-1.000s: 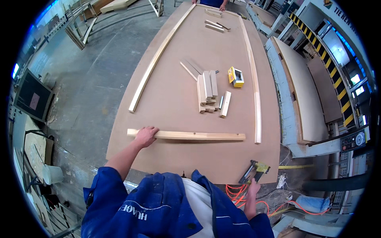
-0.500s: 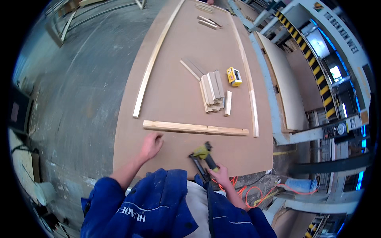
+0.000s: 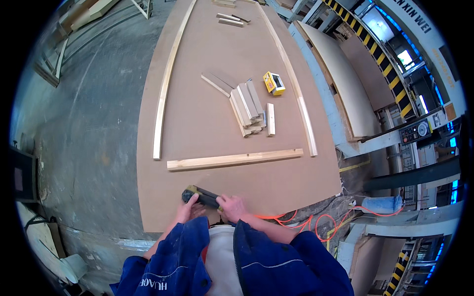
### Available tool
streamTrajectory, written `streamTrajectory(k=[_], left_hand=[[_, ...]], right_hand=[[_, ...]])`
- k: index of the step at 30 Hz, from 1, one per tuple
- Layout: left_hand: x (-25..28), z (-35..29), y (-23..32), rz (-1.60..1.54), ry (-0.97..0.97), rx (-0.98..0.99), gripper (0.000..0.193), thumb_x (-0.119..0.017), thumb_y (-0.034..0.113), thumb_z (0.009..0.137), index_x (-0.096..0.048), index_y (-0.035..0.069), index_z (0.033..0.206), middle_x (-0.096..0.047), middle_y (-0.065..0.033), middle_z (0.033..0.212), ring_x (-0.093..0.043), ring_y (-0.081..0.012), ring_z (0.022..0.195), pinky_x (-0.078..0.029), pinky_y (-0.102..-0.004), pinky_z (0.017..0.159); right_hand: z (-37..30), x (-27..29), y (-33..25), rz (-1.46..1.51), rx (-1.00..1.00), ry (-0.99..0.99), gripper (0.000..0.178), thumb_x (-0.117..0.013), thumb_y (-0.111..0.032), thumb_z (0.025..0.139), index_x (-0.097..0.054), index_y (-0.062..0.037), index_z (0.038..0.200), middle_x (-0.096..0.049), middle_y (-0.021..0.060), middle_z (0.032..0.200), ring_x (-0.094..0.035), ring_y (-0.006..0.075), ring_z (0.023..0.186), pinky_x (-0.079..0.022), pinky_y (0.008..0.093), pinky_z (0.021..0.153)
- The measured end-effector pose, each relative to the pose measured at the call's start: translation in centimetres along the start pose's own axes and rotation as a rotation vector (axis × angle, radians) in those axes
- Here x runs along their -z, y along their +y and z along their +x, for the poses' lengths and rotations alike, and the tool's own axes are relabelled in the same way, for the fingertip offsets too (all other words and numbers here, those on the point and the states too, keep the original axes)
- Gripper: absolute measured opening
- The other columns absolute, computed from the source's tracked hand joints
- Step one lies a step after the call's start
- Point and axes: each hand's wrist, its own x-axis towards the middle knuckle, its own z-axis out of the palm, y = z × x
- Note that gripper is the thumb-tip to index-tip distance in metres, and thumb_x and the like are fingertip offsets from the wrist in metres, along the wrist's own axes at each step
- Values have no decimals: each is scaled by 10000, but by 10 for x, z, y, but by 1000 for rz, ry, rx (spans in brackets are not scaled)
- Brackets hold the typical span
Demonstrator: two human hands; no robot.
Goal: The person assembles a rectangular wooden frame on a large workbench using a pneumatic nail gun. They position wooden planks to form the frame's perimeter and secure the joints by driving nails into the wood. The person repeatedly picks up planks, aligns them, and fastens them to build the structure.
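Note:
A yellow-green and black staple gun (image 3: 205,196) is held sideways between my two hands, over the near part of a large brown board (image 3: 212,181). My left hand (image 3: 188,209) grips it by its left end, thumb on top. My right hand (image 3: 233,207) is wrapped round the right end, near where an orange hose (image 3: 276,217) trails off. Beyond my hands a wooden strip (image 3: 234,160) lies crosswise. Long wooden strips run away from me along the board's left (image 3: 168,93) and right (image 3: 289,74) sides.
Short wood blocks (image 3: 247,106) are piled mid-board, beside a single block (image 3: 270,120) and a yellow box (image 3: 274,83). More short pieces (image 3: 230,21) lie farther off. A machine frame with a striped yellow-black bar (image 3: 375,54) stands at the right.
My right hand has brought the staple gun left and turned it sideways. My left hand has drawn back from near the crosswise strip and taken hold of it. The view has shifted.

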Motion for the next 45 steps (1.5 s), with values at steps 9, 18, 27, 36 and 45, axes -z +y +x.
streamTrajectory(k=[9, 18, 27, 36, 45], left_hand=[[48, 18, -18, -123, 174, -46, 441, -637, 376, 1006, -577, 56, 1303, -650, -135, 1265, -683, -316, 1106, -630, -459, 862], [97, 26, 0, -385, 453, -124, 567, -601, 474, 1016, -546, 42, 1379, -608, -134, 1358, -629, -305, 1217, -565, -428, 1026], [182, 82, 28, -333, 308, -127, 581, -666, 534, 967, -577, 73, 1310, -612, -91, 1336, -653, -264, 1152, -593, -361, 951], [195, 103, 39, -382, 306, 95, 689, -691, 577, 938, -540, 43, 1346, -607, -144, 1185, -649, -227, 1010, -609, -337, 902], [194, 96, 29, 908, 3, -784, 502, -606, 89, 1030, -383, -8, 1468, -566, -117, 1323, -578, -188, 1156, -549, -331, 980]], right_hand=[[0, -44, 10, 164, 175, -164, 327, -684, -108, 826, -544, -116, 1121, -594, 110, 1092, -671, 333, 766, -559, 454, 704], [-15, -52, 40, 417, -2, -189, 456, -693, -157, 834, -550, -85, 1261, -639, 155, 1131, -685, 404, 951, -559, 515, 786], [-207, -35, 113, 404, -564, -247, 287, -691, -351, 893, -720, -105, 1039, -715, 178, 981, -683, 409, 941, -542, 522, 822], [-253, 139, 95, -189, -895, 511, 292, -716, -281, 922, -637, -42, 774, -675, 160, 792, -664, 384, 802, -525, 493, 717], [-192, 101, 36, 10, -907, 375, 262, -654, -291, 971, -724, -44, 915, -702, 189, 845, -680, 423, 840, -526, 514, 730]])
